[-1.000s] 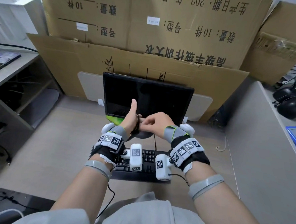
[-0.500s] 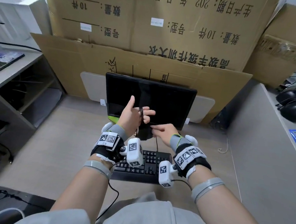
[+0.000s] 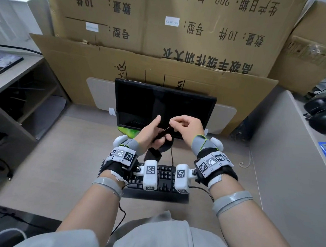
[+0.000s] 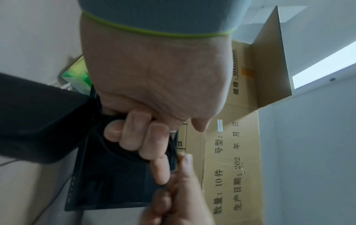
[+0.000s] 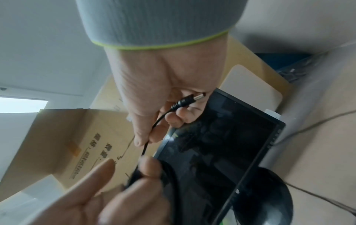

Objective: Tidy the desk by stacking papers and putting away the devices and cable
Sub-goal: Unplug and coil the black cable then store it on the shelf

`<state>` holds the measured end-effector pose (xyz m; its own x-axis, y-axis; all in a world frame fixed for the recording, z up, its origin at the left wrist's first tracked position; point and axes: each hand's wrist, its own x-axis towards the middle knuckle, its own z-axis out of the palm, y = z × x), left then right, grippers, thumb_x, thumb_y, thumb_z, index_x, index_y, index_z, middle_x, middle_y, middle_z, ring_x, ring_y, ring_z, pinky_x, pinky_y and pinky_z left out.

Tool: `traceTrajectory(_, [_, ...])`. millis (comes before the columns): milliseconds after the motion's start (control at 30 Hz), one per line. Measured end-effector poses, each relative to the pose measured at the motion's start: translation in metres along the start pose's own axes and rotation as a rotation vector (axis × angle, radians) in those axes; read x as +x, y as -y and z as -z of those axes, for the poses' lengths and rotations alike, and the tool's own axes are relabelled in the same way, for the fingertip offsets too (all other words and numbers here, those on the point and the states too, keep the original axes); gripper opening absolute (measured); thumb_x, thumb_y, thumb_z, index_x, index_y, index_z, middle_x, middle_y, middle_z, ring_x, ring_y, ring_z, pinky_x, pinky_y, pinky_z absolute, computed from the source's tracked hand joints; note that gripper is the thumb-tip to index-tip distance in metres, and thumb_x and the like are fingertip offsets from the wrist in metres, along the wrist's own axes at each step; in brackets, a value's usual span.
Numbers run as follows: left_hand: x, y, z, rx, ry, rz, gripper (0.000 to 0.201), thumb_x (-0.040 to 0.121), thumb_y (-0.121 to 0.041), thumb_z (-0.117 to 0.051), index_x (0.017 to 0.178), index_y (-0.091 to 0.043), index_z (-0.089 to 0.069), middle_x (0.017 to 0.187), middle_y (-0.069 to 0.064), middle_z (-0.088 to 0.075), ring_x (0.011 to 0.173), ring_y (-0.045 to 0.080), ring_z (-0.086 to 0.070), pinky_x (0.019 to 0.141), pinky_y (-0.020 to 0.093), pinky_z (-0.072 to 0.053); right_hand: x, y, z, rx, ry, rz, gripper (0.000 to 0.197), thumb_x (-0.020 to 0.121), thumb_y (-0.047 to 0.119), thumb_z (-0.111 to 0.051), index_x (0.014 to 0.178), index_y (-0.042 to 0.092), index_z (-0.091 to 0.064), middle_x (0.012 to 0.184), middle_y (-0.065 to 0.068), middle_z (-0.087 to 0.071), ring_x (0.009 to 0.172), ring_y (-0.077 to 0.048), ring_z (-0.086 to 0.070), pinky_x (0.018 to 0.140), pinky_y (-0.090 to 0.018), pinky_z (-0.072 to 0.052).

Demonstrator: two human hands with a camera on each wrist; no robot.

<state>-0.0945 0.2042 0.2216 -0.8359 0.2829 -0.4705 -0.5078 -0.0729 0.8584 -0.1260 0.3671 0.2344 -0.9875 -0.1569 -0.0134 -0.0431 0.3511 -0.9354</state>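
Observation:
A thin black cable [image 3: 166, 130] is stretched between my two hands in front of the dark monitor [image 3: 163, 104]. My left hand [image 3: 151, 132] grips the coiled loops of cable [image 4: 115, 150], thumb pointing up, and a black power adapter [image 3: 153, 154] hangs just below it. That adapter [image 4: 38, 121] fills the left of the left wrist view. My right hand [image 3: 184, 123] pinches the cable [image 5: 154, 126] close to its end, and the barrel plug [image 5: 189, 99] lies across the curled fingers.
A black keyboard [image 3: 164, 178] lies below my wrists. Something green [image 3: 126, 130] sits under the monitor. Large cardboard boxes [image 3: 163, 37] rise behind it. An open shelf unit [image 3: 16, 99] stands at the left and a grey partition [image 3: 289, 159] at the right.
My right hand has swung from below the left hand up to its right, carrying the cable end. The left hand stays put, holding the coil.

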Motion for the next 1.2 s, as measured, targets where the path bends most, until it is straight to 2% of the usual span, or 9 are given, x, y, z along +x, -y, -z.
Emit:
traceTrajectory(100, [0.0,-0.004,-0.001,-0.056,0.027,-0.097,0.056,0.104,-0.047,-0.025,0.079,-0.007,-0.056,0.042,-0.004,-0.025,0.042,0.012,-0.014,0.051,0.032,-0.009,-0.005,-0.015,-0.007,0.039,-0.035,-0.058,0.009,0.081,0.037,-0.07,0.078,0.032,-0.076,0.077,0.005,-0.074,0.071,-0.007,-0.065,0.084,-0.035,-0.055])
traceTrajectory(167, [0.001,-0.002,-0.001,-0.108,0.012,-0.141,0.045,0.105,-0.034,-0.029,0.076,-0.01,-0.053,0.041,-0.006,-0.024,0.041,0.01,-0.013,0.052,0.031,-0.006,-0.007,-0.018,-0.011,0.066,-0.021,-0.066,0.014,0.089,0.028,-0.066,0.079,0.031,-0.075,0.073,0.006,-0.07,0.07,-0.009,-0.06,0.076,-0.032,-0.052])
traceTrajectory(400, [0.005,-0.007,0.007,-0.271,-0.041,-0.222,0.037,0.106,-0.033,-0.033,0.081,-0.012,-0.051,0.051,-0.005,-0.033,0.049,0.01,-0.027,0.053,0.022,-0.021,-0.014,-0.014,-0.012,0.082,0.165,-0.069,0.025,0.095,0.018,-0.061,0.118,0.017,-0.071,0.087,0.015,-0.07,0.069,0.015,-0.061,0.072,-0.005,-0.045])
traceTrajectory(567, [0.004,-0.007,0.01,-0.296,-0.039,-0.245,0.035,0.106,-0.032,-0.035,0.083,-0.012,-0.052,0.058,-0.005,-0.038,0.053,0.009,-0.036,0.056,0.017,-0.032,-0.01,-0.015,-0.014,0.125,0.175,-0.102,0.026,0.093,0.018,-0.064,0.118,0.017,-0.071,0.097,0.01,-0.074,0.091,0.001,-0.066,0.09,-0.014,-0.05])
traceTrajectory(733, [0.004,-0.009,0.007,-0.261,-0.104,-0.303,0.035,0.107,-0.029,-0.037,0.08,-0.013,-0.054,0.066,0.0,-0.043,0.058,0.011,-0.042,0.056,0.019,-0.04,-0.006,-0.014,-0.018,0.215,0.068,-0.126,0.028,0.087,0.015,-0.071,0.114,0.007,-0.072,0.1,-0.002,-0.073,0.09,-0.006,-0.066,0.088,-0.019,-0.047])
traceTrajectory(867, [0.01,-0.006,0.005,-0.215,-0.16,-0.351,0.033,0.105,-0.031,-0.04,0.078,-0.017,-0.052,0.068,-0.006,-0.052,0.066,0.012,-0.051,0.064,0.025,-0.038,-0.001,-0.013,-0.019,0.166,0.009,-0.124,0.016,0.081,0.021,-0.077,0.097,0.018,-0.079,0.096,0.002,-0.077,0.092,-0.008,-0.069,0.098,-0.03,-0.052])
traceTrajectory(967, [0.014,-0.005,0.001,-0.341,-0.142,-0.334,0.025,0.103,-0.033,-0.043,0.094,-0.012,-0.053,0.07,-0.008,-0.054,0.074,0.014,-0.05,0.075,0.031,-0.038,-0.001,-0.014,-0.021,0.094,-0.048,-0.105,0.006,0.074,0.032,-0.08,0.079,0.032,-0.077,0.084,0.013,-0.076,0.087,-0.006,-0.07,0.093,-0.032,-0.054])
traceTrajectory(1133, [0.015,-0.005,-0.001,-0.38,-0.163,-0.309,0.03,0.107,-0.032,-0.035,0.093,-0.013,-0.055,0.115,0.01,-0.056,0.101,0.027,-0.054,0.082,0.038,-0.042,-0.005,0.0,-0.015,-0.408,-0.05,0.061,0.02,0.083,0.051,-0.065,0.099,0.044,-0.074,0.087,0.015,-0.063,0.096,-0.014,-0.06,0.081,-0.03,-0.048])
traceTrajectory(1200, [0.015,-0.006,0.0,-0.383,-0.161,-0.318,0.032,0.108,-0.03,-0.033,0.084,-0.015,-0.05,0.117,0.015,-0.051,0.109,0.027,-0.051,0.08,0.034,-0.046,-0.004,0.008,-0.012,-0.607,0.03,0.078,0.025,0.087,0.054,-0.057,0.107,0.047,-0.071,0.091,0.01,-0.067,0.093,-0.017,-0.062,0.076,-0.031,-0.048])
